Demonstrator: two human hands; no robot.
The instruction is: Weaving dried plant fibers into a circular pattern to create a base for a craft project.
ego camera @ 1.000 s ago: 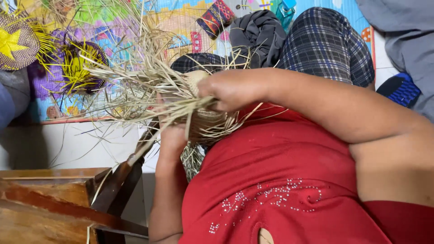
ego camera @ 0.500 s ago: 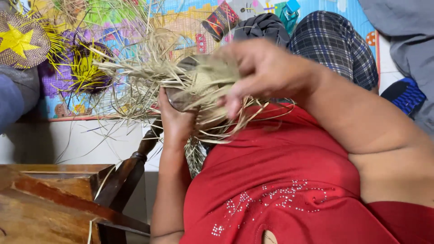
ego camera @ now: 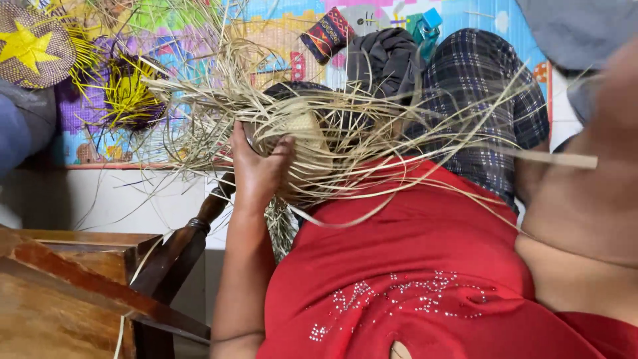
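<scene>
Left hand (ego camera: 260, 166) on half-woven straw piece (ego camera: 302, 143), centre frame.

Grip closed around the woven piece, thumb over its edge, held above a red shirt (ego camera: 425, 266). Loose straw strands (ego camera: 399, 133) fan out to both sides. Right hand itself out of frame at far right; grip cannot be told. Yellow-star woven disc (ego camera: 33, 46) upper left, on a colourful mat (ego camera: 279, 40). Wooden furniture (ego camera: 60, 292) lower left.
</scene>
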